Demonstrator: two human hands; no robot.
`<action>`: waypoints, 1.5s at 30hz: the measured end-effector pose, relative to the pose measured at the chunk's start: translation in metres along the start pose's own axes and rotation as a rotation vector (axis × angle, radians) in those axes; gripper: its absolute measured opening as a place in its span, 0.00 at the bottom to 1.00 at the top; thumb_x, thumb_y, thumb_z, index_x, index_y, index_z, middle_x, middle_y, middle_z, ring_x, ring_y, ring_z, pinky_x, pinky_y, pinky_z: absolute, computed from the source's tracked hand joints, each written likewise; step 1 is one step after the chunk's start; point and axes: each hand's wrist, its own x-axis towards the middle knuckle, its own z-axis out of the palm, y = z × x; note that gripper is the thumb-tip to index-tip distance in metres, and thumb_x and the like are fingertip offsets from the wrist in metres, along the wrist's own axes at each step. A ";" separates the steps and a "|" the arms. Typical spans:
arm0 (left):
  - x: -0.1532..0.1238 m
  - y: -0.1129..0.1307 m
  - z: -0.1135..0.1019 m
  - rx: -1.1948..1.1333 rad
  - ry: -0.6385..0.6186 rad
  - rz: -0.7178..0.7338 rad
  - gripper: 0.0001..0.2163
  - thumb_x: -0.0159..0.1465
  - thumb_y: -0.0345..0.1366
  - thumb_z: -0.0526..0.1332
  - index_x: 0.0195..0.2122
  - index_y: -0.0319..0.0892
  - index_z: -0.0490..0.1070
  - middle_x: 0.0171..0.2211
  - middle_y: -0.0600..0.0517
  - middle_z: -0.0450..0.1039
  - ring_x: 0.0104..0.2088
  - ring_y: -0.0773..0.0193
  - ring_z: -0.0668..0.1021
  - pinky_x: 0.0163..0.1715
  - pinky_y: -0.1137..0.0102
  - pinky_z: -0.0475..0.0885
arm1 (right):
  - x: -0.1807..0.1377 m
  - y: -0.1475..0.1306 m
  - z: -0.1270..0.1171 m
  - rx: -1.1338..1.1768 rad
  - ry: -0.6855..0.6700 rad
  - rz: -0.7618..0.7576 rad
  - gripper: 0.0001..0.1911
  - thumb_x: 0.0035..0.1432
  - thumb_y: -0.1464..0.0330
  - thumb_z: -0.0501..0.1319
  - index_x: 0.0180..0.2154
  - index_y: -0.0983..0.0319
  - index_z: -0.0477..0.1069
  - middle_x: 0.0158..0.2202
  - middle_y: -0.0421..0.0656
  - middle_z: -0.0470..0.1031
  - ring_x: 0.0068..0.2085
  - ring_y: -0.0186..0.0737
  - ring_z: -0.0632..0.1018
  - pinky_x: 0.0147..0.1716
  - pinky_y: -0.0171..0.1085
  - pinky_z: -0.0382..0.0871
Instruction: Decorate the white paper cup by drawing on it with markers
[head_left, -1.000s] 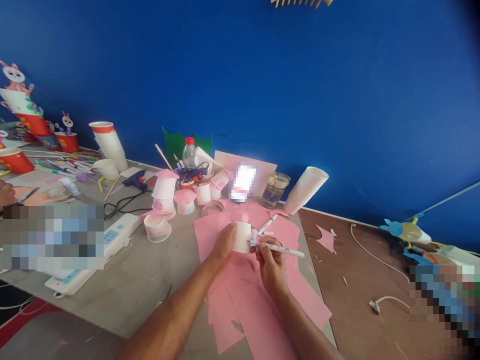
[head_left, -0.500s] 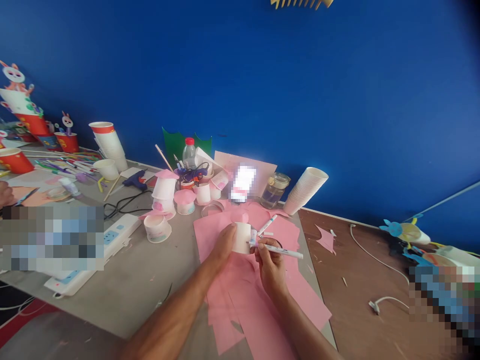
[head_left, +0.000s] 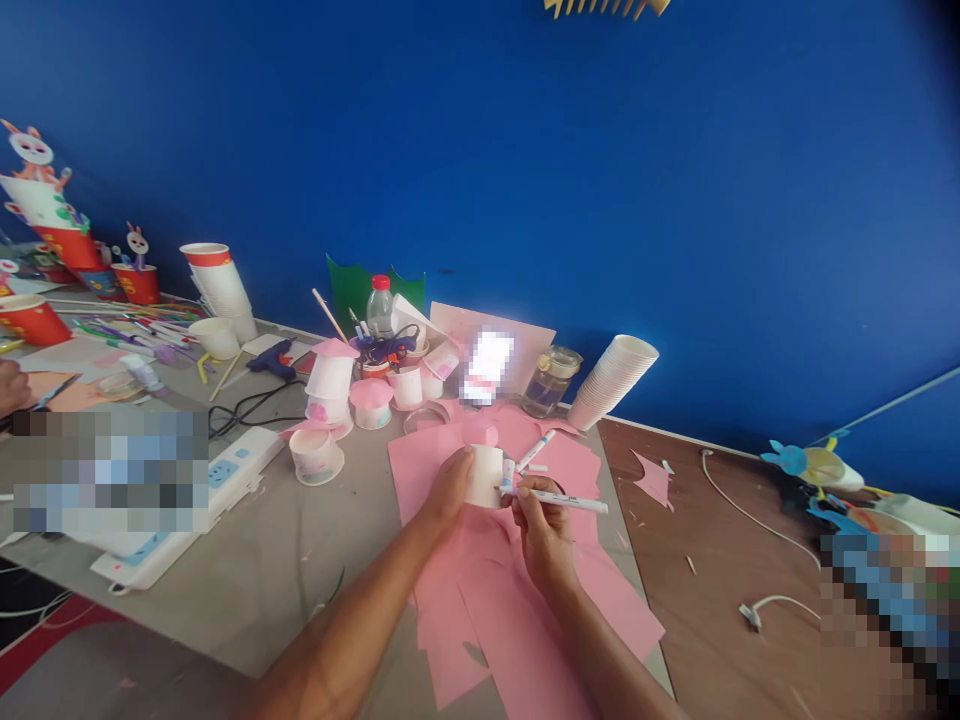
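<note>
My left hand is wrapped round a small white paper cup held on its side over sheets of pink paper. My right hand pinches a white marker pen with its tip against the cup's wall. A second marker lies on the pink paper just beyond the cup.
Decorated white cups, a water bottle, a glass jar, a blue glue gun and a stack of white cups stand behind. A power strip lies left. White cables cross the brown table at right. Another person's hand shows far left.
</note>
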 end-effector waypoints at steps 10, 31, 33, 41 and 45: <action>-0.002 0.001 0.001 -0.001 -0.008 0.025 0.15 0.63 0.47 0.56 0.31 0.40 0.74 0.28 0.48 0.78 0.26 0.62 0.76 0.24 0.70 0.69 | -0.001 -0.007 0.000 -0.076 -0.052 -0.055 0.10 0.53 0.61 0.63 0.26 0.59 0.68 0.19 0.35 0.63 0.21 0.31 0.62 0.22 0.33 0.58; -0.001 0.000 0.000 0.006 0.008 -0.021 0.18 0.64 0.49 0.53 0.32 0.41 0.74 0.26 0.49 0.77 0.25 0.60 0.76 0.23 0.68 0.69 | -0.003 0.000 -0.003 0.016 -0.041 -0.015 0.13 0.52 0.57 0.66 0.28 0.59 0.70 0.21 0.36 0.66 0.23 0.31 0.65 0.24 0.32 0.60; -0.002 0.002 0.001 -0.011 0.005 -0.033 0.18 0.64 0.49 0.54 0.33 0.40 0.74 0.27 0.49 0.77 0.25 0.60 0.76 0.23 0.68 0.69 | -0.003 0.000 -0.003 0.007 -0.049 -0.030 0.13 0.52 0.57 0.66 0.28 0.59 0.70 0.22 0.36 0.65 0.23 0.31 0.65 0.24 0.32 0.60; 0.000 0.001 0.001 0.025 0.059 -0.029 0.17 0.64 0.47 0.53 0.30 0.41 0.75 0.26 0.48 0.78 0.27 0.59 0.78 0.24 0.69 0.69 | -0.004 -0.003 0.000 -0.061 -0.072 -0.105 0.13 0.52 0.57 0.65 0.27 0.59 0.70 0.21 0.36 0.65 0.22 0.31 0.63 0.22 0.32 0.58; -0.001 0.003 0.004 0.024 0.081 -0.029 0.17 0.64 0.48 0.55 0.30 0.40 0.75 0.28 0.47 0.78 0.27 0.60 0.77 0.24 0.70 0.69 | -0.004 -0.004 -0.001 -0.130 -0.099 -0.133 0.12 0.53 0.58 0.65 0.26 0.59 0.70 0.20 0.36 0.63 0.22 0.32 0.62 0.22 0.33 0.57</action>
